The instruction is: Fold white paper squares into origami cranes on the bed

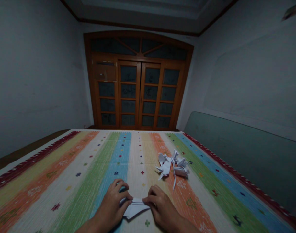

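Observation:
A small piece of folded white paper (136, 209) lies at the near middle of the striped cloth, between my two hands. My left hand (115, 202) pinches its left end between thumb and index finger, the other fingers curled. On the opposite end, my right hand (160, 205) grips the paper's upper right corner with thumb and fingertips. Crease lines run across the paper's upper part, and its lower edge points toward me. Beyond my right hand sits a pile of folded white paper figures (173, 165) with pointed parts.
A striped, patterned tablecloth (89, 181) covers the table. Along the right side stands a greenish-grey panel (235, 145) against the wall. Wooden doors with glass panes (140, 94) close off the far end of the room.

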Demonstrator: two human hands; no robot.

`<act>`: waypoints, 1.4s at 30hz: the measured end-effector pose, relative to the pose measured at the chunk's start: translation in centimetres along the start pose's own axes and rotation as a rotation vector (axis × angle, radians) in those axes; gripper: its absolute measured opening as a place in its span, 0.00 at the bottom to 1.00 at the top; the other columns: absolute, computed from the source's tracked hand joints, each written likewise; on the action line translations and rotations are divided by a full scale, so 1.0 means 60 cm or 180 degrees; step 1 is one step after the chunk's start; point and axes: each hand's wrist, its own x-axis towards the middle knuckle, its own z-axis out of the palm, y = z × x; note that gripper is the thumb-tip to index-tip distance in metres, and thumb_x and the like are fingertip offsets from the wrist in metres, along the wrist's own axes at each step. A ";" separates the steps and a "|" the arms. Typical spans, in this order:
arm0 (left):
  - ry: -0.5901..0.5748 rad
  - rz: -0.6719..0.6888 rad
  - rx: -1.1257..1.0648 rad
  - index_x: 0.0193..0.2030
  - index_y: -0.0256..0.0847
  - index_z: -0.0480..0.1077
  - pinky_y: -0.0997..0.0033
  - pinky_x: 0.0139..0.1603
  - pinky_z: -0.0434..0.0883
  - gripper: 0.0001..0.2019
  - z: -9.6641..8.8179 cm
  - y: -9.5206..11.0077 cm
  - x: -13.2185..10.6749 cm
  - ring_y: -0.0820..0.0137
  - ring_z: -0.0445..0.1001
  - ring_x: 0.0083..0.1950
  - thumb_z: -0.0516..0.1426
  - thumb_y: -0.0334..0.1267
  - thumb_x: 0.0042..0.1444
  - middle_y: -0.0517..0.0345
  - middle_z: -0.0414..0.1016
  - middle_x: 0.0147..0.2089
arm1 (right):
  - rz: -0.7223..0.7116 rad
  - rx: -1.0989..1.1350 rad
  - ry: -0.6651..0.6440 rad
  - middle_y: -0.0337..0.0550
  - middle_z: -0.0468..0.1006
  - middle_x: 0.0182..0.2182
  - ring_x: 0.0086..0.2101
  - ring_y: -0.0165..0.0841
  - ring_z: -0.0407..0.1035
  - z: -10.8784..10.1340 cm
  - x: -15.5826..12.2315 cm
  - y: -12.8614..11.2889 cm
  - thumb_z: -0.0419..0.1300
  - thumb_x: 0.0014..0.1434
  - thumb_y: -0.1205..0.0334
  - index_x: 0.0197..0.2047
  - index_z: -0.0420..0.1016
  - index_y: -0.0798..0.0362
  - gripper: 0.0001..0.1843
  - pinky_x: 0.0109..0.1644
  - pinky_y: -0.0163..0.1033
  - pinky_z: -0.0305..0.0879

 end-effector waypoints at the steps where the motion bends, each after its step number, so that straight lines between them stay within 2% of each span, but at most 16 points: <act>1: -0.0003 0.0050 0.0063 0.38 0.48 0.81 0.48 0.58 0.70 0.08 -0.001 0.001 -0.001 0.52 0.68 0.58 0.62 0.29 0.59 0.51 0.76 0.49 | -0.0063 -0.0045 -0.0026 0.48 0.76 0.38 0.40 0.38 0.72 -0.002 0.000 -0.002 0.56 0.61 0.75 0.43 0.84 0.51 0.16 0.42 0.39 0.67; 4: -0.0078 0.0261 0.0205 0.39 0.47 0.80 0.51 0.55 0.71 0.08 -0.009 0.006 -0.002 0.54 0.68 0.55 0.60 0.32 0.63 0.50 0.74 0.48 | -0.0248 -0.0174 -0.0097 0.50 0.76 0.39 0.41 0.40 0.71 -0.010 -0.001 -0.007 0.57 0.58 0.76 0.46 0.83 0.54 0.18 0.44 0.41 0.68; 7: -0.0228 0.0508 0.0303 0.44 0.45 0.79 0.53 0.53 0.72 0.07 -0.020 0.012 -0.005 0.55 0.69 0.52 0.58 0.35 0.65 0.49 0.73 0.48 | -0.0272 -0.0311 -0.0186 0.50 0.76 0.40 0.42 0.42 0.70 -0.015 -0.004 -0.013 0.60 0.57 0.72 0.47 0.81 0.54 0.15 0.45 0.44 0.68; 10: -0.0587 0.0585 0.0377 0.51 0.43 0.76 0.55 0.51 0.73 0.13 -0.028 0.021 -0.009 0.55 0.71 0.49 0.64 0.42 0.60 0.47 0.72 0.48 | -0.0300 -0.0512 -0.0223 0.50 0.76 0.40 0.42 0.43 0.69 -0.013 -0.007 -0.014 0.64 0.60 0.64 0.47 0.80 0.53 0.12 0.45 0.45 0.67; 13: -0.0906 0.0422 0.0431 0.53 0.39 0.75 0.56 0.48 0.75 0.21 -0.029 0.030 -0.013 0.54 0.73 0.47 0.68 0.44 0.55 0.46 0.73 0.48 | -0.0523 -0.0724 -0.0160 0.49 0.76 0.39 0.41 0.42 0.68 -0.007 -0.006 -0.008 0.62 0.64 0.65 0.47 0.79 0.52 0.09 0.43 0.43 0.66; 16: -0.0928 0.0341 0.0431 0.55 0.38 0.74 0.56 0.48 0.75 0.17 -0.026 0.035 -0.014 0.55 0.75 0.47 0.64 0.39 0.59 0.45 0.73 0.48 | -0.0726 -0.0799 -0.0108 0.48 0.76 0.39 0.40 0.40 0.68 -0.004 -0.004 -0.003 0.59 0.66 0.68 0.49 0.77 0.52 0.10 0.42 0.42 0.65; 19: -0.0882 0.0360 0.0383 0.53 0.40 0.75 0.59 0.45 0.74 0.12 -0.023 0.033 -0.012 0.58 0.75 0.44 0.57 0.39 0.66 0.47 0.73 0.45 | -0.0876 -0.0792 -0.0105 0.49 0.76 0.39 0.40 0.40 0.68 -0.003 -0.004 0.000 0.59 0.66 0.69 0.51 0.76 0.52 0.12 0.42 0.42 0.66; 24: -0.0740 0.0476 0.0397 0.47 0.41 0.76 0.64 0.40 0.71 0.14 -0.018 0.026 -0.010 0.61 0.74 0.40 0.49 0.37 0.71 0.49 0.72 0.41 | -0.1037 -0.0732 -0.0070 0.48 0.76 0.39 0.40 0.39 0.69 -0.001 -0.005 0.004 0.59 0.65 0.70 0.49 0.78 0.52 0.11 0.41 0.39 0.66; 28: -0.0606 0.0328 0.0187 0.43 0.40 0.78 0.67 0.40 0.70 0.15 -0.013 0.024 -0.010 0.64 0.74 0.39 0.49 0.37 0.72 0.51 0.72 0.39 | -0.0895 -0.0488 -0.0024 0.47 0.77 0.37 0.39 0.37 0.70 0.004 -0.003 0.010 0.61 0.65 0.70 0.44 0.80 0.52 0.08 0.40 0.37 0.66; 32: -0.0509 -0.0042 -0.0163 0.44 0.42 0.81 0.68 0.42 0.70 0.11 -0.007 0.019 -0.006 0.64 0.76 0.39 0.55 0.34 0.67 0.53 0.74 0.38 | -0.0667 -0.0061 0.0049 0.45 0.79 0.37 0.38 0.35 0.72 0.006 -0.003 0.014 0.64 0.62 0.70 0.38 0.81 0.53 0.04 0.41 0.36 0.67; 34: -0.0511 -0.0216 -0.0262 0.46 0.43 0.82 0.68 0.41 0.69 0.10 -0.006 0.015 -0.003 0.64 0.76 0.38 0.58 0.32 0.64 0.54 0.75 0.37 | -0.0515 0.0127 0.0040 0.45 0.79 0.37 0.38 0.35 0.73 0.004 -0.003 0.013 0.66 0.60 0.70 0.37 0.81 0.53 0.04 0.42 0.36 0.68; 37: -0.0575 -0.0415 -0.0342 0.43 0.45 0.83 0.69 0.40 0.68 0.10 -0.004 0.012 -0.001 0.65 0.75 0.36 0.60 0.31 0.61 0.56 0.75 0.34 | -0.0302 0.0277 -0.0013 0.45 0.79 0.37 0.40 0.36 0.74 0.000 -0.002 0.010 0.67 0.58 0.71 0.38 0.82 0.54 0.05 0.44 0.36 0.68; 42: -0.0525 -0.0371 -0.0314 0.42 0.43 0.82 0.68 0.42 0.69 0.10 0.000 0.011 -0.005 0.64 0.76 0.39 0.60 0.29 0.60 0.55 0.75 0.36 | -0.0078 0.0467 -0.0077 0.45 0.78 0.38 0.41 0.36 0.73 -0.002 -0.003 0.004 0.66 0.57 0.73 0.36 0.82 0.54 0.06 0.46 0.36 0.67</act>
